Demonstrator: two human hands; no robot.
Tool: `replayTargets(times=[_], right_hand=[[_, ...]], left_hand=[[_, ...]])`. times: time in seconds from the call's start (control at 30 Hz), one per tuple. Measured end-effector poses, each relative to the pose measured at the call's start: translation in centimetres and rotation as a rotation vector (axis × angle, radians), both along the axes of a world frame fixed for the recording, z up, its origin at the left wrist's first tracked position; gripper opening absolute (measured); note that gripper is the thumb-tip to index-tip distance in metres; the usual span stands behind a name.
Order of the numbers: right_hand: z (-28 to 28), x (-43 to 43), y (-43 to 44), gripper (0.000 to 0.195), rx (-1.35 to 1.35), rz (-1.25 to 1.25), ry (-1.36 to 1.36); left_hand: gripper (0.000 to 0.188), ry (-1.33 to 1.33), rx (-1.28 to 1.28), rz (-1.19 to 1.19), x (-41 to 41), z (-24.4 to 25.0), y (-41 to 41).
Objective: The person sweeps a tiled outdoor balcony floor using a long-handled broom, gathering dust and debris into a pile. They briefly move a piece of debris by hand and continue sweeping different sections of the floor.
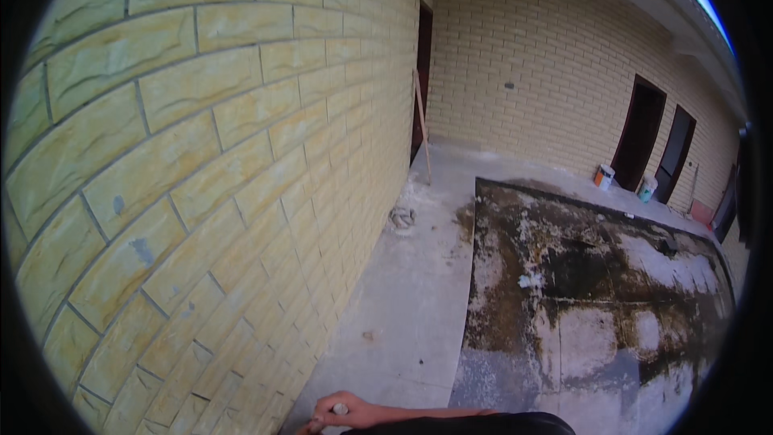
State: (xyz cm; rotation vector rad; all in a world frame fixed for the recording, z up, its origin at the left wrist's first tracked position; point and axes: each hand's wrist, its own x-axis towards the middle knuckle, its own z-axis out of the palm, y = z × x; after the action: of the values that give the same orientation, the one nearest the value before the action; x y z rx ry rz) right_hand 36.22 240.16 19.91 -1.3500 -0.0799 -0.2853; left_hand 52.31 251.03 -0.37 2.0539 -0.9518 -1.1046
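Observation:
My right hand (356,412) is at the bottom edge, its forearm reaching in from the right. The fingers are closed around a handle with a pale, round end (340,409); the rest of that tool is hidden below the hand and the picture's rim. Close by on the left rises a wall of yellow, rough-faced brick-shaped tiles (229,193) with grey joints. Grey smears (142,251) mark a few of its tiles. Dark clothing (459,426) shows beneath the forearm. My left hand is not in view.
A concrete walkway (398,308) runs along the wall beside a stained, lower courtyard floor (586,329). A wooden strip (423,127) leans by a doorway, near a crumpled grey heap (401,217). Two buckets (604,177) stand by the far doorways (640,133).

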Motion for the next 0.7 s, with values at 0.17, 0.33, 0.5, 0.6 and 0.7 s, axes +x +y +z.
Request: replayTargets(times=[0.17,0.33,0.5,0.6,0.7], right_hand=[[3.1,-6.7,-9.8,0.021,-0.092,-0.279,-0.017],[3.8,-10.2,-16.9,0.025,0.105,-0.166,-0.157],[2.4,-8.3,-22.7,0.024,0.027,-0.186,-0.165],[1.4,-6.6,-27.2,0.024,0.038,-0.235,-0.063],[0.3,-4.3,-31.9,0.022,0.128,-0.327,0.090]], left_hand=[[0.033,-0.108,-0.175,0.038,-6.2,3.8,-2.4],[0.021,0.351,-0.145,0.157,-7.7,4.2,-10.1],[0.008,0.781,0.003,0.473,-6.0,0.6,-16.4],[0.012,0.556,-0.014,0.259,-5.0,-0.1,-21.1],[0.018,0.393,-0.060,0.038,-2.8,-3.6,-25.5]])
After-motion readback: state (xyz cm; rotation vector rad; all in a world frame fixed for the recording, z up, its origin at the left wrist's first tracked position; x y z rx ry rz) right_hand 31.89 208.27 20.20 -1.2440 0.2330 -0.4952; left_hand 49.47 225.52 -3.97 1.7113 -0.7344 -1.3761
